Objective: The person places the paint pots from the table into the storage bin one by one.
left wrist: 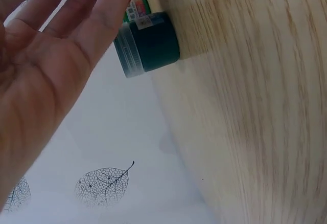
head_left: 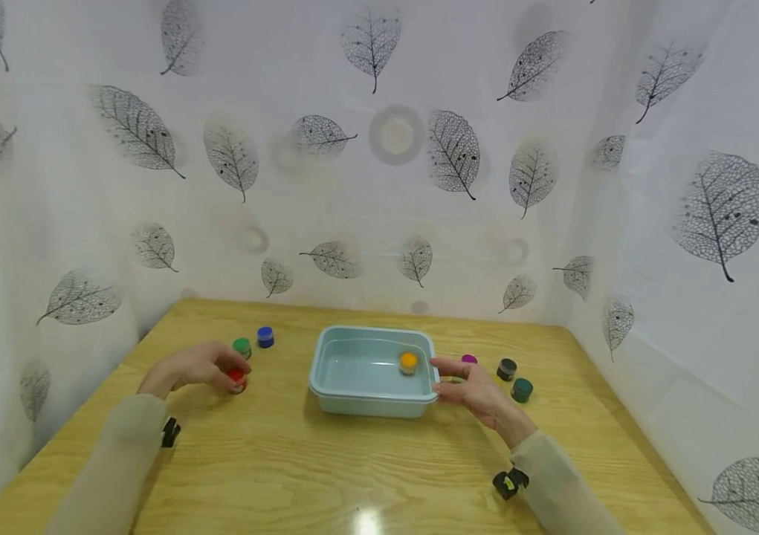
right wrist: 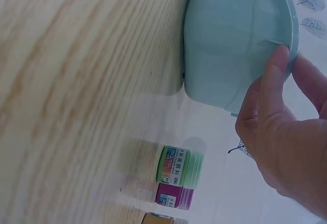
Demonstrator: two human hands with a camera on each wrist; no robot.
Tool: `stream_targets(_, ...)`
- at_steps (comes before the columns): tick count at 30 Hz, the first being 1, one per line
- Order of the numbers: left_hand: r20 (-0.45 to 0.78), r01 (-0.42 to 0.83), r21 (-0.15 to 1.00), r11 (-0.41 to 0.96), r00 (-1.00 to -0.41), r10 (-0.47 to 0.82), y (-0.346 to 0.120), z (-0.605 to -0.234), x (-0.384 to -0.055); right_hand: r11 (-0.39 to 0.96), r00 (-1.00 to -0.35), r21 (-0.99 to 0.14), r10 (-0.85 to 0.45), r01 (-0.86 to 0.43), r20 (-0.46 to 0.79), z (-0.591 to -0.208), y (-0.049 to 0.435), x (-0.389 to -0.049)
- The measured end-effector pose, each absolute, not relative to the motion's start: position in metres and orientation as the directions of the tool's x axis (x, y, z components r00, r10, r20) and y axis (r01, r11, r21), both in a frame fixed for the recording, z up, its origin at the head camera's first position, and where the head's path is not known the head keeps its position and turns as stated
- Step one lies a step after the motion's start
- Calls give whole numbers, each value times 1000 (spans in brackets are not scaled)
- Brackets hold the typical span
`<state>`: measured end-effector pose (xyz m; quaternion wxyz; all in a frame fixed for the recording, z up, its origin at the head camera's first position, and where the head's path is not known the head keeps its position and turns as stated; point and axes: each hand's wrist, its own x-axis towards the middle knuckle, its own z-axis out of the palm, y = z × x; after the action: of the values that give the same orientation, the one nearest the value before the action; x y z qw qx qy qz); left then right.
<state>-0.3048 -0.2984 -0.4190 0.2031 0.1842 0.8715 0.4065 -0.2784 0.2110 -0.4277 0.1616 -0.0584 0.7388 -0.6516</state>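
In the head view we see two hands set well apart over the table. The left hand [head_left: 200,365] has its fingers curled down around a red-lidded jar [head_left: 237,377] on the left part of the wood; whether the jar touches the table we cannot tell. The right hand [head_left: 476,392] pinches the right rim of a pale blue basin [head_left: 359,408], and from the right wrist we see the rim between its thumb and fingers. The basin sits upright near the middle of the table, and inside it, toward the right, stands an orange-lidded jar [head_left: 409,363].

Just beyond the left hand we find a green-lidded jar [head_left: 241,345] and a blue jar [head_left: 265,336]. Around the right hand stand a magenta jar [head_left: 469,359], partly hidden, a blackish jar [head_left: 506,370] and a dark green jar [head_left: 522,390]; the right wrist view adds a light green jar [right wrist: 173,165] beside the magenta one.

Under everything we have a yellowish wooden table [head_left: 265,468], its grain plain in both wrist views, with a bright glare spot near the front. Past its left, back and right edges hangs a white curtain [head_left: 366,200] printed with dark, netted leaves and a few pale rings, enclosing the workspace.
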Motion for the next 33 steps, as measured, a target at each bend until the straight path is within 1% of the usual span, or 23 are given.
stream_targets(4,-207,168,770,616,-846,491,-295,-422,-306,148,-940,-981,-300,123,-163,-428,211,-278)
stream_targets(15,-168,225,741,632,-850,499,-289,-427,-307,149,-939,-982,-306,118,-159,-429,212,-279)
stream_targets(23,-127,241,734,635,-870,477,-281,-426,-307,142,-934,-983,-321,117,-157,-430,214,-278)
stream_targets(26,-118,201,793,576,-876,468,-277,-425,-307,140,-935,-983,-318,117,-157,-429,215,-277)
stream_targets(30,-104,139,882,450,-874,474,-271,-423,-308,146,-936,-983,-316,114,-156,-429,216,-278)
stream_targets(33,-84,131,901,413,-882,463,-265,-422,-308,149,-934,-983,-323,108,-151,-428,217,-278)
